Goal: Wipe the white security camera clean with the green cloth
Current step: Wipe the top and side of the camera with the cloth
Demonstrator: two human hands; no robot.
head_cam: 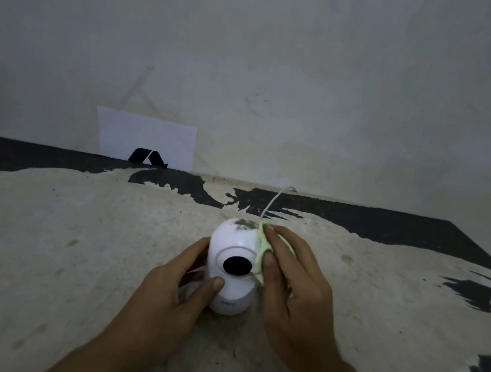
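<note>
Wall [287, 64], grey and scuffed, filling the upper half of the view. Below it, worn tabletop [55, 237], pale and mottled where a black coating has flaked away, black remaining along the far edge and at the right. White card [146, 136] propped upright against the wall at the far left of centre, with a black angular mark [148, 157] at its lower edge.

Left hand [167, 298] wrapped around the left side of the white security camera [233, 267], thumb pressed on the front just below the lens, fingers curled behind. Right hand [290, 285] pressed flat against the right side of the camera body, clamping the green cloth [261, 252] between palm and shell, thumb laid along the cloth's front edge.

Camera standing upright near the middle of the table, between both hands, rounded and egg-like, black oval lens [237, 265] facing the viewer. Faint lettering on the base, too small to read. Patch of dark grime [245, 223] on the crown, just left of the cloth's top corner. Thin white cable [273, 202] running from behind the camera toward the wall.
</note>
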